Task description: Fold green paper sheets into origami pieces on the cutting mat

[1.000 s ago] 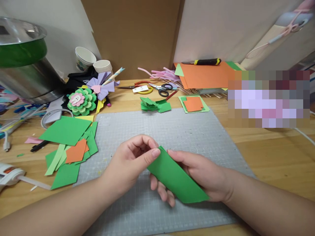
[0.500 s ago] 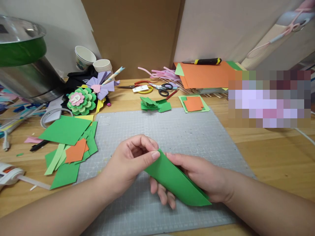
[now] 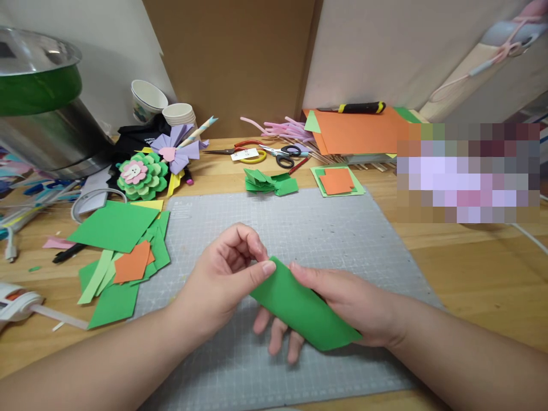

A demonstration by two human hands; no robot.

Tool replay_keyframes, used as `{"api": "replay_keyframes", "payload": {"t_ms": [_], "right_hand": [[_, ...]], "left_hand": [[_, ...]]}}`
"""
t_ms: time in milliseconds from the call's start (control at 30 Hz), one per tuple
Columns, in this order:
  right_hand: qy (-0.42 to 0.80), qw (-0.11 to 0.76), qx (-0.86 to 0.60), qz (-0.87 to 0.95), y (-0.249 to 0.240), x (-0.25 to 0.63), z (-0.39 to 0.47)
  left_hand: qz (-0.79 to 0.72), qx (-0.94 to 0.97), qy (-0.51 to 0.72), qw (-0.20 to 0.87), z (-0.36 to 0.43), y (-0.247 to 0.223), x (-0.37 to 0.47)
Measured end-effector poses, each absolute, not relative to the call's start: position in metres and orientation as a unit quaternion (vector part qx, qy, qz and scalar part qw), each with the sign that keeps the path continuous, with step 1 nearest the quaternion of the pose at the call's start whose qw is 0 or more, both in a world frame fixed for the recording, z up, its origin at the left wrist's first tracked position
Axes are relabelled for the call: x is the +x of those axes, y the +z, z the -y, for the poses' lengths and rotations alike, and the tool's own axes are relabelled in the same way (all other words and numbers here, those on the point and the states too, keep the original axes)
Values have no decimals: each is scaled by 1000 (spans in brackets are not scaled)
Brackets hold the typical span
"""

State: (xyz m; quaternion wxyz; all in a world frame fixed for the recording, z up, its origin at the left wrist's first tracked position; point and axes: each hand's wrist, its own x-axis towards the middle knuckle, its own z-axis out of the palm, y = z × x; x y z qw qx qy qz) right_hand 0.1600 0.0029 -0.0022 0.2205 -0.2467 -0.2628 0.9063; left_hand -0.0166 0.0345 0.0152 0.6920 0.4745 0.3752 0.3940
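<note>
Above the grey cutting mat (image 3: 342, 228) I hold a folded sheet of green paper (image 3: 303, 308), slanting from upper left down to lower right. My left hand (image 3: 235, 268) pinches its upper left corner between thumb and fingers. Around the long upper edge lies the thumb of my right hand (image 3: 342, 297), with the palm behind the paper and fingertips showing below it. Beyond my hands, folded green paper pieces (image 3: 272, 182) rest at the mat's far edge.
Left are green paper scraps (image 3: 115, 228) and a glue gun (image 3: 17, 302). Behind the mat lie black-handled scissors (image 3: 285, 157), red-and-yellow scissors (image 3: 252, 155), small paper squares (image 3: 338, 181) and a cutter knife (image 3: 359, 107) on orange paper (image 3: 359, 134). A paper flower (image 3: 141, 174) sits back left.
The green paper's lower right end has risen slightly and turned more toward me. The lower fingers of my right hand have spread and shifted left a little. My left hand keeps pinching the corner.
</note>
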Motion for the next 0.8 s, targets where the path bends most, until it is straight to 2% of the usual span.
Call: {"api": "replay_keyframes", "payload": {"t_ms": [200, 333, 433, 533, 800], "right_hand": [[831, 200, -392, 340, 2, 164, -6], [801, 291, -419, 315, 3, 164, -8], [802, 341, -390, 296, 4, 164, -10], [822, 358, -344, 278, 5, 166, -11], [888, 315, -228, 245, 11, 167, -12]], "left_hand": [[-441, 470, 443, 623, -41, 13, -16], [-442, 456, 394, 664, -43, 9, -14], [-419, 468, 338, 701, -43, 8, -14], [-408, 446, 335, 722, -44, 7, -15], [-320, 346, 306, 827, -46, 3, -19]]}}
